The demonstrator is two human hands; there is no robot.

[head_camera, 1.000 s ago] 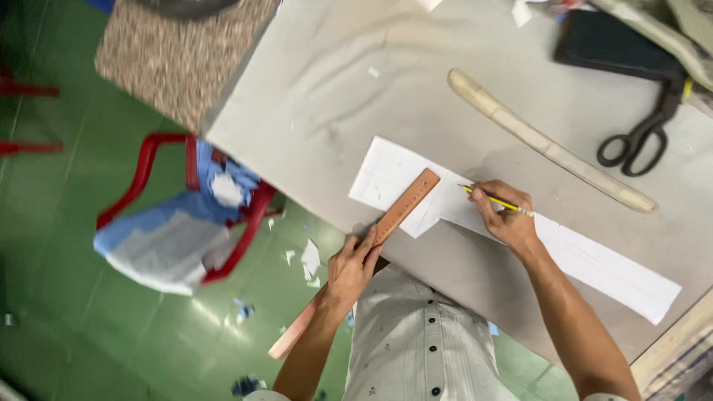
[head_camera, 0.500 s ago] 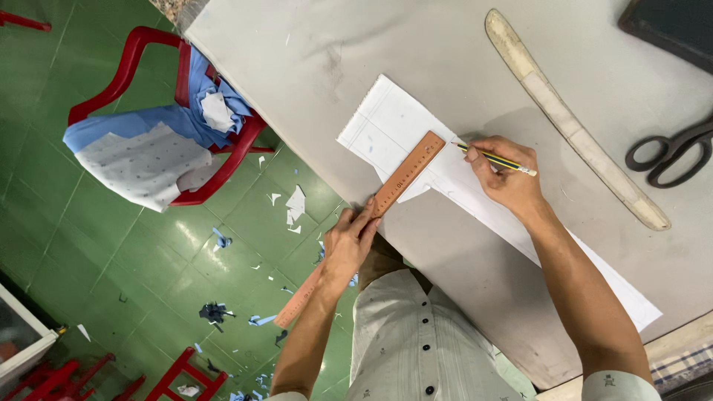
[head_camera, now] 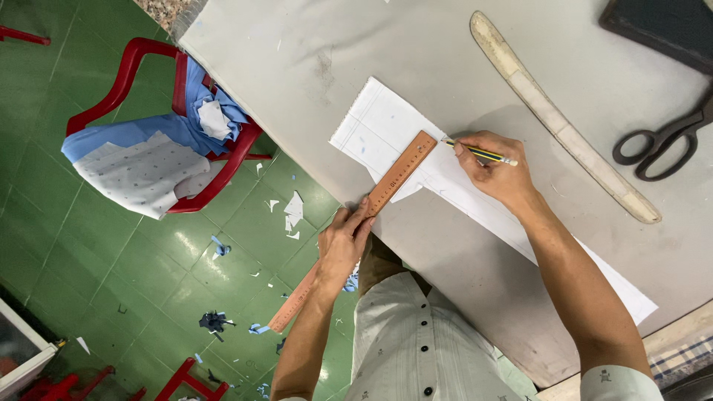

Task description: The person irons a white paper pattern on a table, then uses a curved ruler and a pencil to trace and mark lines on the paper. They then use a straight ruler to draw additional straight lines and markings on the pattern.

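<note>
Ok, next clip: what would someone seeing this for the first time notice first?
Most striking is the pair of hands at the centre: the left hand presses a long wooden ruler slanting across white paper on the grey table, while the right hand holds a pencil to the sheet. Next, a red chair heaped with blue and grey fabric stands on the green floor at left, and black scissors lie by a long curved ruler at right.
</note>
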